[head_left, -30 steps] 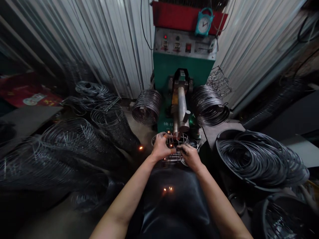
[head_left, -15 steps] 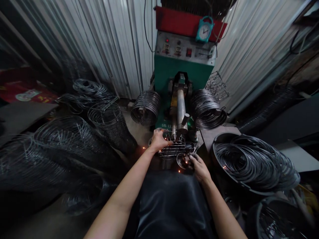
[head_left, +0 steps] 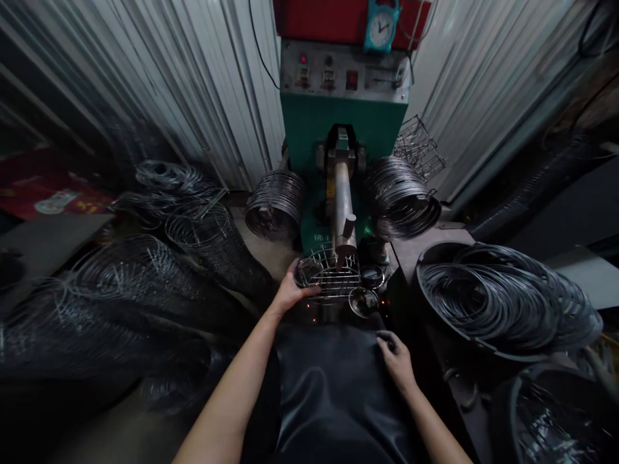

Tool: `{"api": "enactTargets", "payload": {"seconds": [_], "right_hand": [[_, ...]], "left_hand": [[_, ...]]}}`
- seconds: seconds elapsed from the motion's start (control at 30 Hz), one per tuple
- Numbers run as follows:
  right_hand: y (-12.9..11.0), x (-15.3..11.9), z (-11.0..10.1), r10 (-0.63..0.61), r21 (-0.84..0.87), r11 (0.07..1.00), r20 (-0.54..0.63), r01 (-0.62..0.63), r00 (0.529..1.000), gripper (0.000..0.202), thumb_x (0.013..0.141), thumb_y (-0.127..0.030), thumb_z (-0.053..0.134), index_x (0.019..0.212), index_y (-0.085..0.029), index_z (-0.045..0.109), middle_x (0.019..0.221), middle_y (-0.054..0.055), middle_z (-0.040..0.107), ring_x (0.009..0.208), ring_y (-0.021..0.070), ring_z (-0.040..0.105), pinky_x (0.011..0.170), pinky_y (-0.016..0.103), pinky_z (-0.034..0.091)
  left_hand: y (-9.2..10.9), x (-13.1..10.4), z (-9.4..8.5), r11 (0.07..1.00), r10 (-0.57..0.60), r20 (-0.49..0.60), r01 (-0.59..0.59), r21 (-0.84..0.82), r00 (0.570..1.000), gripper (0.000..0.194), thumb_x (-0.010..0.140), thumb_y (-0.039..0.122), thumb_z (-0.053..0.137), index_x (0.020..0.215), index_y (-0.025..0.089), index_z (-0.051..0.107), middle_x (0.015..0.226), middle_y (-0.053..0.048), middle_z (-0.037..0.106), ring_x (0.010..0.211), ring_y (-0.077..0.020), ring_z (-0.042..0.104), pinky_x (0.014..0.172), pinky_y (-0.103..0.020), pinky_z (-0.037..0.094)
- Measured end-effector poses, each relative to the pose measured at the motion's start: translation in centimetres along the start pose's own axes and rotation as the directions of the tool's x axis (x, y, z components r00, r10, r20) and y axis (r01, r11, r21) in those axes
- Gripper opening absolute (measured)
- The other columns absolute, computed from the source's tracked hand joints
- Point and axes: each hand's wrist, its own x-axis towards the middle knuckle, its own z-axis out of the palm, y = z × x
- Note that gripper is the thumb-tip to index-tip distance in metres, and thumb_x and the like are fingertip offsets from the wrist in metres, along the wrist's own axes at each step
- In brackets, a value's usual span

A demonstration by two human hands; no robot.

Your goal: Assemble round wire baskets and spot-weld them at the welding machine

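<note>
A wire rack (head_left: 341, 283) of crossed metal rods sits under the round metal arm of a spot-welding machine (head_left: 344, 200). My left hand (head_left: 289, 291) is closed on the rack's left end, beside a round wire ring (head_left: 309, 272), thumb along the near side. My right hand (head_left: 395, 357) is apart from the rack, above my dark apron (head_left: 333, 393). Its fingers are curled; what they hold, if anything, cannot be made out. Between the hands, at the rack's right, is a small round metal cup (head_left: 363, 301). Small orange sparks show nearby.
Wire coils (head_left: 275, 205) hang on both sides of the green machine. Tall rolls of wire mesh (head_left: 217, 251) stand at left. At right, a black tub (head_left: 420, 290) holds wire rings, with another tub (head_left: 507, 412) of metal pieces nearer. A blue clock (head_left: 382, 27) hangs above.
My right hand has drawn back from the round cup toward my apron. My left hand has shifted left and down along the rack, and the ring at its left end shows more. The view has tilted down.
</note>
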Motion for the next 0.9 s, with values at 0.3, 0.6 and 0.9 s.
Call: {"api": "enactTargets", "payload": {"seconds": [0.3,0.6,0.9], "right_hand": [[-10.1,0.3,0.5,-0.275,-0.248,0.875,0.454,0.417,0.848,0.018,0.075,-0.027,0.054,0.091,-0.024,0.063,0.085,0.003,0.069,0.078,0.0206,0.064,0.07,0.031,0.047],[-14.5,2.5,5.5,-0.24,-0.357,0.857,0.363,0.372,0.9,0.013,0.063,-0.014,0.056,0.074,-0.02,0.055,0.065,-0.003,0.059,0.062,0.0142,0.055,0.056,0.022,0.04],[-12.7,1.8,4.8,-0.338,-0.146,0.866,0.531,0.477,0.777,0.022,0.082,-0.02,0.046,0.092,-0.018,0.065,0.092,0.006,0.068,0.088,0.0182,0.062,0.079,0.031,0.047]], "left_hand": [[2.2,-4.5,-0.4,0.958,0.163,0.001,-0.159,0.241,0.987,0.094,0.048,0.035,0.081,0.128,0.018,0.035,0.124,-0.011,0.046,0.114,-0.0253,0.048,0.1,-0.041,0.037],[8.1,-7.5,2.8,0.625,0.213,0.192,-0.285,0.727,0.958,0.089,0.049,0.037,0.076,0.129,0.022,0.039,0.12,-0.01,0.046,0.112,-0.0298,0.042,0.095,-0.044,0.032],[8.2,-6.8,3.1,0.664,0.159,0.227,-0.274,0.696,0.961,0.088,0.048,0.031,0.075,0.127,0.024,0.039,0.119,-0.009,0.046,0.113,-0.0297,0.041,0.096,-0.042,0.032]]}}
